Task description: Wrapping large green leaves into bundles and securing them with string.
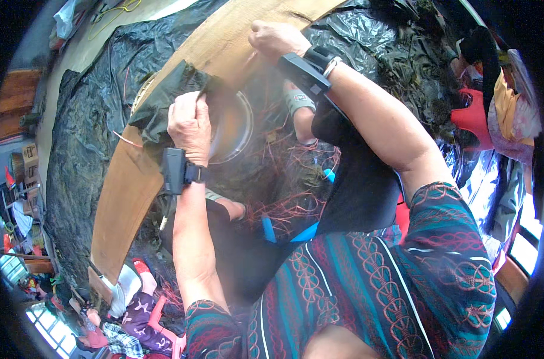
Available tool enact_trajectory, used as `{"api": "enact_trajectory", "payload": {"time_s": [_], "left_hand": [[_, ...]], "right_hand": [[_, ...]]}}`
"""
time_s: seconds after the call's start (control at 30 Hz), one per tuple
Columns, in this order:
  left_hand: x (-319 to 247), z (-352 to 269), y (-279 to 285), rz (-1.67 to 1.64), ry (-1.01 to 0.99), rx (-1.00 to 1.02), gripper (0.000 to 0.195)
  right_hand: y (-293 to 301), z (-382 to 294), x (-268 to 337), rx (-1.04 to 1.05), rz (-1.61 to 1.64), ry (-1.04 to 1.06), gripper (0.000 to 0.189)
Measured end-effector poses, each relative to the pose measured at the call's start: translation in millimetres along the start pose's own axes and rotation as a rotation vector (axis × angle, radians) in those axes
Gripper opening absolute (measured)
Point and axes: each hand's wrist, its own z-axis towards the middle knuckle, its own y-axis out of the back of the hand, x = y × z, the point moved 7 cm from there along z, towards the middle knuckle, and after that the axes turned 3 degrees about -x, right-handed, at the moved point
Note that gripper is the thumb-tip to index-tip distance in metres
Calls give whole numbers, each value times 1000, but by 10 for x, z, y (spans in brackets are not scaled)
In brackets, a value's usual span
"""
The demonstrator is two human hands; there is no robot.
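A dark green, wet-looking sheet, apparently kelp [164,107], drapes over a long wooden plank [123,197]. My left hand [188,123] grips its near edge between thumb and curled fingers. Farther along the same plank, my right hand [278,40] is low over the wood with its fingers bent. Whether it holds something small is hidden. Beneath the plank, between my hands, shows the pale rim of a round tub [249,132], partly blurred. A thin reddish strand [127,139] lies by the sheet's left side.
Black plastic sheeting [83,179] covers the floor. Reddish strands [290,208] lie scattered around my feet. A dark leafy heap [402,85] is at the right, near a red plastic chair [474,119]. At lower left, another person in patterned trousers [141,318] sits by the plank's end.
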Motion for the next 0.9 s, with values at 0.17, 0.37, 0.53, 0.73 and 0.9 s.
{"api": "enact_trajectory", "payload": {"time_s": [0.17,0.37,0.53,0.73,0.9], "left_hand": [[315,-25,51,-200,334,-50,16],[408,-23,-10,-309,542,42,23],[282,-4,30,-193,326,-8,17],[260,51,58,-185,354,-16,18],[346,-101,368,-96,278,87,31]], "right_hand": [[-79,50,13,-82,46,-72,14],[-276,113,-219,-58,148,-248,15],[-310,163,-248,-138,163,-233,19],[-367,234,-205,-158,-10,-36,17],[-270,300,162,-104,77,69,18]]}}
